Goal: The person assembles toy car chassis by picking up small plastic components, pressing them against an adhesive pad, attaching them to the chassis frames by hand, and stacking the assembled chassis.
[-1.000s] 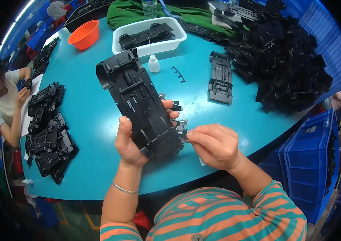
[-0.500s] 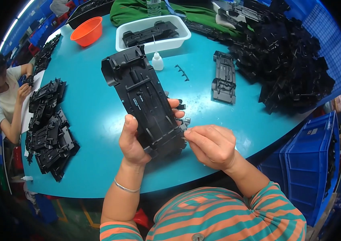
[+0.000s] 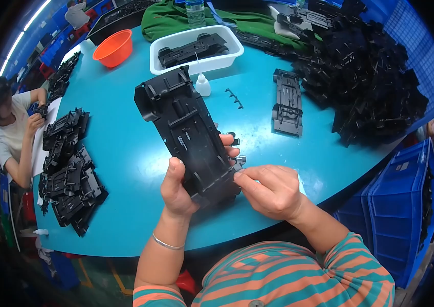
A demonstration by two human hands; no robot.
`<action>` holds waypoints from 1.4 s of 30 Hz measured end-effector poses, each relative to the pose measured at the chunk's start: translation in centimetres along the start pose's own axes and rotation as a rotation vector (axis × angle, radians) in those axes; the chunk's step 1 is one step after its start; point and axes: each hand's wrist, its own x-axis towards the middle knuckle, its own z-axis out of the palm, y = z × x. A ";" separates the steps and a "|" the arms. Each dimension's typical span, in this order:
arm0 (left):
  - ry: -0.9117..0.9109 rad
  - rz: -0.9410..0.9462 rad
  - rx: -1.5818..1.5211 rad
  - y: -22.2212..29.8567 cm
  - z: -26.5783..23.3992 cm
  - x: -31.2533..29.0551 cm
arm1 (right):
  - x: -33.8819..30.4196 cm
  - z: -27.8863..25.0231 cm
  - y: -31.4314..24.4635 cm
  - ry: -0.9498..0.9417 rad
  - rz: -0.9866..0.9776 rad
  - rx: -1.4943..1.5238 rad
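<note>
My left hand (image 3: 177, 193) grips a long black plastic car chassis (image 3: 188, 135) from below, thumb along its left side and fingertips round its right edge. The chassis is tilted, its far end up and to the left. My right hand (image 3: 274, 193) is closed in a pinch at the near right corner of the chassis, beside a small dark grey part (image 3: 240, 160). What sits between those fingertips is hidden. A white dropper bottle (image 3: 203, 86) and a thin black toothed bar (image 3: 234, 99) lie beyond my hands.
Another chassis (image 3: 287, 105) lies to the right, before a large heap of black parts (image 3: 370, 77). A white tub (image 3: 235, 59) and an orange bowl (image 3: 113, 48) stand at the back. Stacked chassis (image 3: 71, 174) line the left, near a seated person (image 3: 15, 133). Blue crates (image 3: 396, 204) stand at right.
The view has shifted slightly. The bar across the near end of the chassis shows less plainly now. My right hand stays pinched at the same corner, and my left hand keeps its hold.
</note>
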 end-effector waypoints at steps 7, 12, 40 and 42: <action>0.041 0.036 0.036 -0.2 0.3 0.0 | 0.1 0.2 0.1 -0.034 0.035 0.034; -0.028 0.004 0.023 -0.1 -0.4 0.1 | 0.3 0.0 0.2 -0.068 0.040 0.043; 0.322 0.372 0.239 8.3 -1.4 -1.5 | 0.1 -1.5 3.2 -0.446 0.415 0.139; 0.411 0.438 0.213 12.4 -1.6 -3.7 | 0.2 -0.5 3.2 -0.548 0.414 0.180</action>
